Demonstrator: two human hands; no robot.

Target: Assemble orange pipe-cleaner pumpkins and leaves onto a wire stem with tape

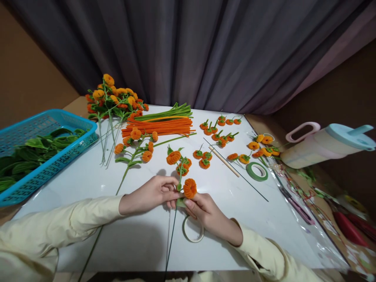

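My left hand (151,194) is closed, pinching a green flower stem (179,185) that carries several fuzzy orange blooms. Against that stem, my right hand (210,213) grips a single orange pipe-cleaner flower (189,188) just below its head. A pale green strip of floral tape (180,203) shows between the fingertips. From there a thin dark wire (171,239) runs down past the table's front edge. Under my right hand hangs or lies a roll of tape (194,241); I cannot tell which. The pinch points are partly hidden by the fingers.
A finished-looking orange spray (129,164) lies left of centre. Orange pipe cleaners (158,127), green ones (167,111) and a flower bunch (113,96) lie behind. A blue basket (63,147) holds leaves. To the right are green tape (252,172), scissors (296,205) and a tumbler (320,147).
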